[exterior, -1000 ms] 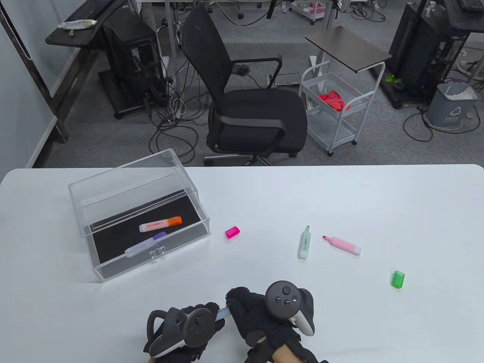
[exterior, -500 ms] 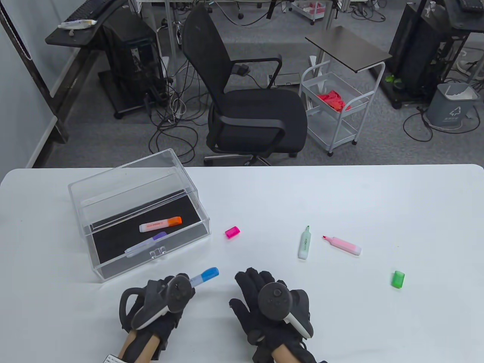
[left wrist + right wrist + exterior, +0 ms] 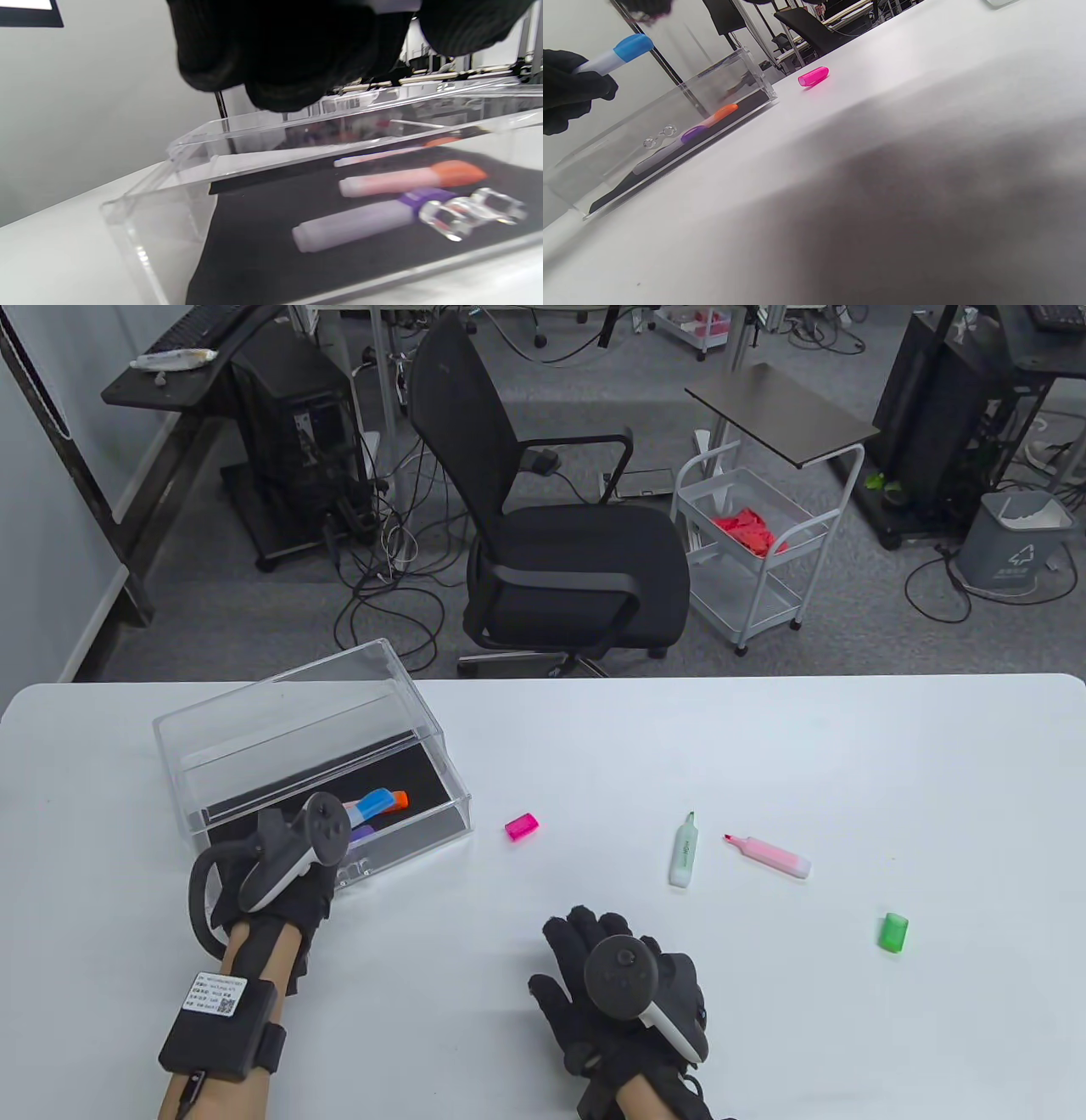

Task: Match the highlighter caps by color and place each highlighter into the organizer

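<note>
Overhead, pale blue-capped highlighter (image 3: 374, 802), closed.

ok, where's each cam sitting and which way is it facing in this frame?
Table view: high over the near edge, looking down across the table to the office; shows left hand, right hand, both forearms.
Left wrist view: under the left hand, low, looking into the organizer; gloved fingers at top.
Right wrist view: near the tabletop, facing the organizer and pink cap; only the left hand shows, holding the blue highlighter.
Shared: all see the organizer with the orange highlighter and purple highlighter.
</note>
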`<state>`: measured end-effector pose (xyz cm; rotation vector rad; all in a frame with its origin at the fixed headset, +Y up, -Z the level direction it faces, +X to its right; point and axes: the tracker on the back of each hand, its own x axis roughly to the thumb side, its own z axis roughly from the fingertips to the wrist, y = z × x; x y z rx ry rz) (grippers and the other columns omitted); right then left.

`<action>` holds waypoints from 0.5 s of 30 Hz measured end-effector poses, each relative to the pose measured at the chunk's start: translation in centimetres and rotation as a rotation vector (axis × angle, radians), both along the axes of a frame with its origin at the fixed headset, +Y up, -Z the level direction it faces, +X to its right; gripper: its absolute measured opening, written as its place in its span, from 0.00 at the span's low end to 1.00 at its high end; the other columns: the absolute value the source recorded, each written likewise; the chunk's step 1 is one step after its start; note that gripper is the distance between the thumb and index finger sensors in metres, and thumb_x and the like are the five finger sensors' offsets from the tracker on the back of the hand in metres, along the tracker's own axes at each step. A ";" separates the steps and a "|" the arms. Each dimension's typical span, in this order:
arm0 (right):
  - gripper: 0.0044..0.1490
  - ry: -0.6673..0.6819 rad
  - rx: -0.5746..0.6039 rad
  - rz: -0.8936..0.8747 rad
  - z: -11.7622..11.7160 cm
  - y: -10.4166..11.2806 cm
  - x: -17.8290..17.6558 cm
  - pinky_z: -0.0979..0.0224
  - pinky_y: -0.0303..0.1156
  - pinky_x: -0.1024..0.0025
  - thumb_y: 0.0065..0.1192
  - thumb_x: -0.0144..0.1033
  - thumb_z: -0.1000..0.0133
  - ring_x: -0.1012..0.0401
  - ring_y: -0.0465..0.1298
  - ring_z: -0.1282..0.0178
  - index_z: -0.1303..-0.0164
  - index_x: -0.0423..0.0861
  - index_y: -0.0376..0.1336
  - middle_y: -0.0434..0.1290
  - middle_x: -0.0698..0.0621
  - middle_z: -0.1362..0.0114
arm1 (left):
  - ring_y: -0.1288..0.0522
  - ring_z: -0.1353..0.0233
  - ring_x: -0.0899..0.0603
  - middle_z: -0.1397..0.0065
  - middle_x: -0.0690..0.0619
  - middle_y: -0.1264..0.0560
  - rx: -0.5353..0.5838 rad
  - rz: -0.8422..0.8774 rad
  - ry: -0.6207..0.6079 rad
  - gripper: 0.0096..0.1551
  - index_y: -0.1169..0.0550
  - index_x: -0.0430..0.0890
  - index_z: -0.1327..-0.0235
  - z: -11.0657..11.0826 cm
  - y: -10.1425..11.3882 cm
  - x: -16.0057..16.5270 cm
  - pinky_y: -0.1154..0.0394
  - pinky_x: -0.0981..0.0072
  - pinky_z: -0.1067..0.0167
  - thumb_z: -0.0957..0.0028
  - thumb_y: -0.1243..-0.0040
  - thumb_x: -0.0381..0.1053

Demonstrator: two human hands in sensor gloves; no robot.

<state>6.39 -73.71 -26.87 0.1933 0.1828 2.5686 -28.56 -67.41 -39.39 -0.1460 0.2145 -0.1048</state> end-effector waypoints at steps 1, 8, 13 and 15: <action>0.44 -0.003 -0.002 0.000 0.0 0.0 0.0 0.24 0.32 0.31 0.53 0.57 0.50 0.46 0.40 0.14 0.23 0.58 0.48 0.46 0.52 0.14 | 0.18 0.51 0.51 0.43 0.63 0.26 -0.005 0.005 0.016 0.37 0.38 0.58 0.26 -0.5 0.0 -0.5 0.19 0.62 0.50 0.49 0.53 0.69; 0.43 -0.011 -0.034 -0.010 -0.3 -0.5 0.3 0.24 0.32 0.31 0.54 0.57 0.50 0.46 0.40 0.14 0.24 0.59 0.49 0.46 0.53 0.14 | 0.22 0.42 0.48 0.33 0.61 0.33 -0.049 0.022 0.066 0.44 0.45 0.58 0.21 -2.1 -0.7 -2.2 0.22 0.59 0.41 0.50 0.55 0.73; 0.43 -0.008 -0.039 -0.026 -0.3 -0.5 0.4 0.24 0.32 0.31 0.53 0.57 0.50 0.46 0.39 0.14 0.24 0.59 0.49 0.46 0.53 0.14 | 0.34 0.19 0.41 0.21 0.60 0.41 -0.020 0.005 0.037 0.48 0.49 0.60 0.20 -2.0 -1.0 -2.2 0.33 0.46 0.24 0.52 0.55 0.76; 0.43 -0.007 -0.039 -0.020 -0.3 -0.5 0.4 0.24 0.31 0.31 0.53 0.57 0.50 0.46 0.39 0.14 0.24 0.59 0.48 0.45 0.53 0.13 | 0.43 0.14 0.41 0.17 0.60 0.46 0.006 0.009 0.007 0.48 0.50 0.61 0.19 -1.6 -0.8 -1.8 0.40 0.43 0.20 0.52 0.55 0.76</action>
